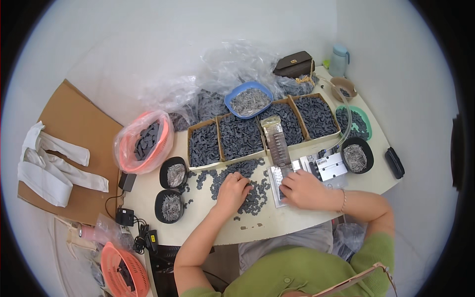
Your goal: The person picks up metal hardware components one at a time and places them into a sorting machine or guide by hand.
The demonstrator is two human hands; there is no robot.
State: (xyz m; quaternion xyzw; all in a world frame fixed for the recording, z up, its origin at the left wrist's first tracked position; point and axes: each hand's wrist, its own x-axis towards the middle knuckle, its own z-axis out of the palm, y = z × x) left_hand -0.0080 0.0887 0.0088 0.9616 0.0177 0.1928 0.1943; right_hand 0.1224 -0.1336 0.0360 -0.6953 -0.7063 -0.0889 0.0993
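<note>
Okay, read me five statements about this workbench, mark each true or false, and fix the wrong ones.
1. The left hand is at the loose dark pieces on the table. True.
2. The right hand is in the green tray. False: it is at the metal fixture.
3. The blue basin holds thin silvery pins. True.
4. The light-blue jug stands left of the dark handbag. False: it stands to its right.
5. The bracelet is on the right wrist. True.
</note>
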